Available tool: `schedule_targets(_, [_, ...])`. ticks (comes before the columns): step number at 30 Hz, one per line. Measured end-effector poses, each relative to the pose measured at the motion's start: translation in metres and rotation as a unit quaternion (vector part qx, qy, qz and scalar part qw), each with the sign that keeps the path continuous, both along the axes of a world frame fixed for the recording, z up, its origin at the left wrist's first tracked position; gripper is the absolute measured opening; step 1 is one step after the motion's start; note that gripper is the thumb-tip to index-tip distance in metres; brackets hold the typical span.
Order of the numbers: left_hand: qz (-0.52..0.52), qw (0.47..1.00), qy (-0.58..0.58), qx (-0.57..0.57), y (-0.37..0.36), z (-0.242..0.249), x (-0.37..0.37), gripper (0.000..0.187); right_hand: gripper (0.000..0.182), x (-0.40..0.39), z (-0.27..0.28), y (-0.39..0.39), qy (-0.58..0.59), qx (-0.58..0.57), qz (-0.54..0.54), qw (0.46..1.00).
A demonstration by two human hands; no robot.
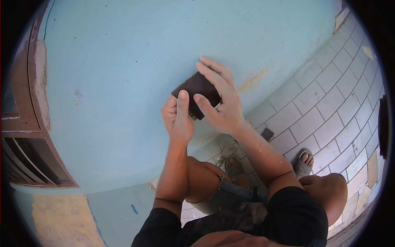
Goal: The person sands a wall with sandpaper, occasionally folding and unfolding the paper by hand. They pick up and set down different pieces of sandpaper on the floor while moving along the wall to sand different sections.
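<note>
A dark brown piece of sandpaper [200, 89], with a paler edge showing underneath, is between my two hands in front of the light blue wall. My left hand [178, 119] grips its left side, thumb on top and the other fingers curled behind. On the right side, my right hand [224, 101] holds it with the thumb pressed on its face. The fingers of that hand stretch along the far right edge, their tips past the corner. How the sheet is folded at the back is hidden.
The blue wall [115, 82] has small dark marks and a worn yellowish patch [253, 79]. A brown-framed window [37, 136] is at left. Grey tiles [325, 90] cover the floor, where a small dark block [267, 134] lies near my sandalled feet.
</note>
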State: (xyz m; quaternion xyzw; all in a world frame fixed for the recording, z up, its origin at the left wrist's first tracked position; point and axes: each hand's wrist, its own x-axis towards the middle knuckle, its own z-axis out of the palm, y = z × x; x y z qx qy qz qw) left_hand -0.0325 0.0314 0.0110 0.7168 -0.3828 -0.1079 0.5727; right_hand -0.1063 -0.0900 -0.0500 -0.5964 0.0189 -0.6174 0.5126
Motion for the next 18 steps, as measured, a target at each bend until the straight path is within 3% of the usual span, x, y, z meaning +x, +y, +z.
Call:
schedule_targets(1, [0.024,0.999,0.017,0.02,-0.001,0.004,-0.002,0.039,0.041,-0.004,0.009,0.002,-0.031,0.142,0.134,0.98])
schedule_targets(3, [0.052,0.998,0.0,-0.021,-0.011,0.005,-0.016,0.039,0.041,-0.005,0.011,0.001,-0.06,0.279,0.264,0.921])
schedule_targets(5, [0.048,0.998,-0.027,-0.01,-0.012,0.004,-0.017,0.041,0.036,-0.005,0.001,-0.01,-0.002,0.269,0.338,0.902])
schedule_targets(10, [0.022,0.994,-0.108,0.028,-0.014,-0.002,-0.014,0.047,0.023,-0.015,-0.003,-0.028,0.066,0.251,0.381,0.887])
schedule_targets(18, [-0.022,0.996,-0.082,0.023,-0.014,0.001,-0.012,0.045,0.03,-0.001,-0.008,-0.008,0.033,0.307,0.354,0.883])
